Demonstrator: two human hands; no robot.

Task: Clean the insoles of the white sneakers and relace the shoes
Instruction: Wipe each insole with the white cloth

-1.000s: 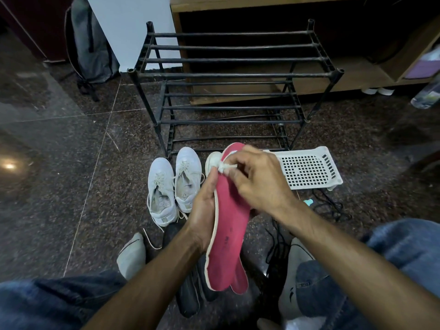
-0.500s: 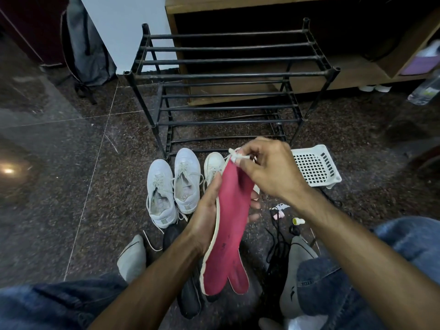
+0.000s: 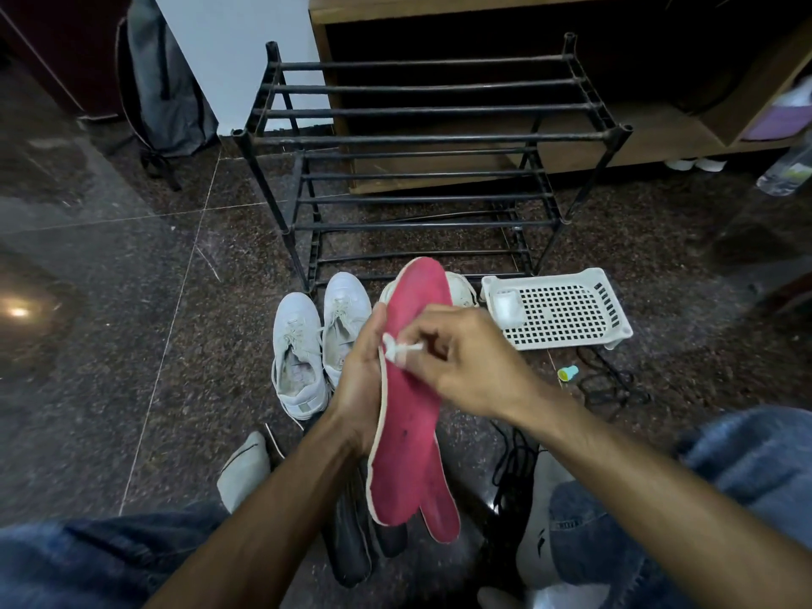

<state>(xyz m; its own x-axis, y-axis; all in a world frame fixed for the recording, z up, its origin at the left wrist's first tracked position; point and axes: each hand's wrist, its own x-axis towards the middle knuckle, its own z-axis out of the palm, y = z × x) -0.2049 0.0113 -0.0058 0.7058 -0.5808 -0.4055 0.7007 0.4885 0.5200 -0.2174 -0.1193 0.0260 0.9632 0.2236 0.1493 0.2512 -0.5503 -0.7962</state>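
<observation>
My left hand (image 3: 362, 380) grips a red insole (image 3: 408, 432) by its left edge, holding it upright in front of me. A second red insole (image 3: 441, 516) shows behind its lower end. My right hand (image 3: 461, 362) pinches a small white wipe (image 3: 397, 347) against the insole's middle. A pair of white sneakers (image 3: 320, 340) stands on the floor just left of my hands. Another white sneaker (image 3: 459, 287) peeks out behind the insole's tip.
A black metal shoe rack (image 3: 422, 138) stands ahead, a wooden cabinet behind it. A white perforated plastic tray (image 3: 567, 314) lies upside down at right, with black laces (image 3: 610, 389) and a small teal cap (image 3: 568, 373) nearby. Dark shoes (image 3: 351, 551) lie below my hands.
My right hand has slid the white wipe down from the insole's tip to its middle. The insole now stands higher and its tip is uncovered.
</observation>
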